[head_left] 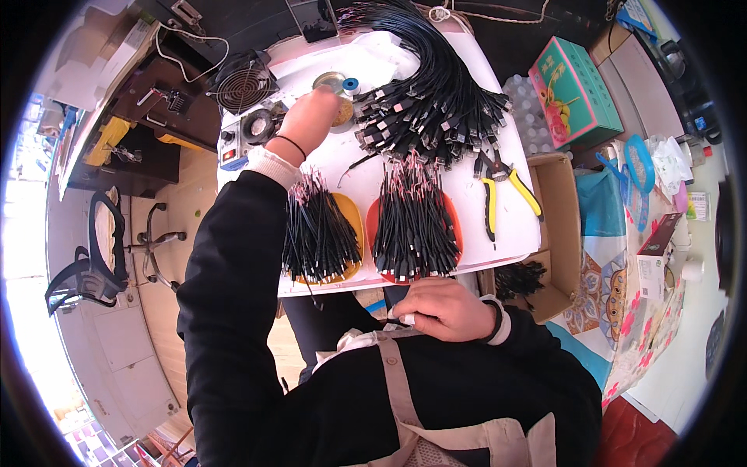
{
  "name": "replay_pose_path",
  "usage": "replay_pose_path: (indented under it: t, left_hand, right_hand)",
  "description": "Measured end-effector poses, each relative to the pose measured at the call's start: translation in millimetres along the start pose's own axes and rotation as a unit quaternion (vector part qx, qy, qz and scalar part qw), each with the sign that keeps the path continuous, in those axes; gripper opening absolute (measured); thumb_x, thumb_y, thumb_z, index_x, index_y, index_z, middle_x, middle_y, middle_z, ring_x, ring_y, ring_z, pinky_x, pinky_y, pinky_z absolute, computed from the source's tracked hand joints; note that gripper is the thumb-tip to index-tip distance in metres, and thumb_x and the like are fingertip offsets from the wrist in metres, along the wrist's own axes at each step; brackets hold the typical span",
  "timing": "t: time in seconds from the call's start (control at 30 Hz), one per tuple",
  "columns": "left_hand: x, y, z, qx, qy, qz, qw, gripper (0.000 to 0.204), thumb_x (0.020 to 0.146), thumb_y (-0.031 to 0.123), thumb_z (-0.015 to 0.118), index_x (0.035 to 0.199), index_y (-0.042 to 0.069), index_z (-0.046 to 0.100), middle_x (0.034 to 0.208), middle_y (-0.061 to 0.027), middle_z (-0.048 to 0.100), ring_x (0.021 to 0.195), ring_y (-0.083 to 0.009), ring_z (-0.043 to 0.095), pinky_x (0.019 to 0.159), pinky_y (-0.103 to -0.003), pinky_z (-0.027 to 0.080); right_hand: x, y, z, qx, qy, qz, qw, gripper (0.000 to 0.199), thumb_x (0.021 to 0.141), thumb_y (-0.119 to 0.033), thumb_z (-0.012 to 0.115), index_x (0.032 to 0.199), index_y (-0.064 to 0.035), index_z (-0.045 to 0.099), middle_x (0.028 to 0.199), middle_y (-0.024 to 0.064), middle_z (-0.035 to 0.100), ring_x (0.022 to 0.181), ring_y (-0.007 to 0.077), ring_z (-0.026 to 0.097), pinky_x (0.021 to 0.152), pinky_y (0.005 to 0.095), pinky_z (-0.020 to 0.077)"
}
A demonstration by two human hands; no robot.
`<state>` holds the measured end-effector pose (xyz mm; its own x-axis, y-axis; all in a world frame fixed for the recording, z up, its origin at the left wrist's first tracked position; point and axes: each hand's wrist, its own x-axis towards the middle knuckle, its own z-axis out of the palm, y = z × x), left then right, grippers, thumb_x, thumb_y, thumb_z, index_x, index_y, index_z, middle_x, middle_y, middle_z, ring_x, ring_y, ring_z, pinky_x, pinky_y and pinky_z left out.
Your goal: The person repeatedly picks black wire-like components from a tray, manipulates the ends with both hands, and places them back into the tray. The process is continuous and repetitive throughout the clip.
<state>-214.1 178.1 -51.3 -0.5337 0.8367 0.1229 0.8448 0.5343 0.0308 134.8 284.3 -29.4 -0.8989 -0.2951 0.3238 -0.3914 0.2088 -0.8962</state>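
A person in a black top and beige apron works at a white tabletop (510, 222) in the middle of the frame. The left hand (305, 123) reaches to the upper centre, its fingers curled loosely at a small round brass-coloured tin (336, 92); whether they grip anything cannot be told. A small blue spool (351, 84) sits just right of the tin. The right hand (443, 309), at the lower centre below the tabletop edge, is closed in a loose fist against the apron, fingers bent around something small and white.

Between the hands lie 2 trays of short black cable pieces: a yellow tray (352, 226) on the left and an orange-red tray (372, 224) on the right. Above them spreads a large bundle of black cables (428, 101) with metal plugs. Yellow-handled pliers (498, 191) lie at the right edge. A small black fan (243, 84) stands upper left. A green carton (576, 93) sits upper right.
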Motion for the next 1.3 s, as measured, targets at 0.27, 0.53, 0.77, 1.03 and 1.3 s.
replay_pose_path:
  t: [0.27, 0.53, 0.77, 1.03, 1.3]
  left_hand:
    - [14, 8, 9, 0.038, -0.034, -0.006, 0.999, 0.013, 0.082, 0.003, 0.06, 0.091, 0.003, 0.069, 0.096, -0.0174, 0.061, 0.087, -0.0365, 0.065, 0.078, -0.043, 0.053]
    - [-1, -4, -10, -0.078, 0.03, 0.008, 0.996, 0.011, 0.081, 0.006, 0.062, 0.089, 0.001, 0.069, 0.088, -0.0174, 0.062, 0.082, -0.0352, 0.063, 0.076, -0.042, 0.05]
    - [-61, -27, -66, -0.123, 0.118, -0.009, 0.985, 0.01, 0.079, 0.003, 0.067, 0.087, -0.002, 0.065, 0.081, -0.0157, 0.062, 0.078, -0.0329, 0.062, 0.07, -0.037, 0.05]
    - [-99, -83, -71, -0.097, 0.124, -0.081, 0.984, 0.013, 0.074, 0.001, 0.072, 0.086, -0.002, 0.068, 0.08, -0.0152, 0.064, 0.074, -0.0317, 0.063, 0.068, -0.037, 0.051]
    - [-88, -107, -49, -0.061, 0.074, -0.093, 0.991, 0.009, 0.075, 0.005, 0.07, 0.082, 0.001, 0.068, 0.082, -0.0163, 0.064, 0.082, -0.0345, 0.063, 0.075, -0.041, 0.051]
  right_hand:
    - [-3, 9, -2, 0.016, 0.009, 0.002, 1.0, 0.021, 0.08, -0.001, 0.063, 0.101, -0.004, 0.064, 0.085, 0.0095, 0.063, 0.077, 0.0285, 0.06, 0.071, 0.0386, 0.0493]
    - [-3, 3, -3, -0.006, 0.011, 0.006, 1.0, 0.019, 0.084, -0.003, 0.061, 0.103, -0.006, 0.062, 0.082, 0.0079, 0.06, 0.075, 0.027, 0.06, 0.068, 0.0373, 0.0487]
    - [2, -7, 7, -0.011, -0.016, 0.011, 1.0, 0.017, 0.087, -0.005, 0.06, 0.104, -0.0065, 0.062, 0.083, 0.0074, 0.062, 0.076, 0.0264, 0.062, 0.069, 0.0371, 0.0495]
    - [11, -15, 21, -0.015, -0.057, 0.022, 0.998, 0.016, 0.087, -0.006, 0.062, 0.103, -0.0057, 0.061, 0.089, 0.0089, 0.065, 0.082, 0.0273, 0.064, 0.072, 0.0373, 0.0507]
    - [14, -11, 23, -0.03, -0.073, 0.041, 0.996, 0.016, 0.088, -0.007, 0.062, 0.103, -0.0046, 0.062, 0.088, 0.0089, 0.066, 0.081, 0.0272, 0.064, 0.072, 0.0373, 0.0507]
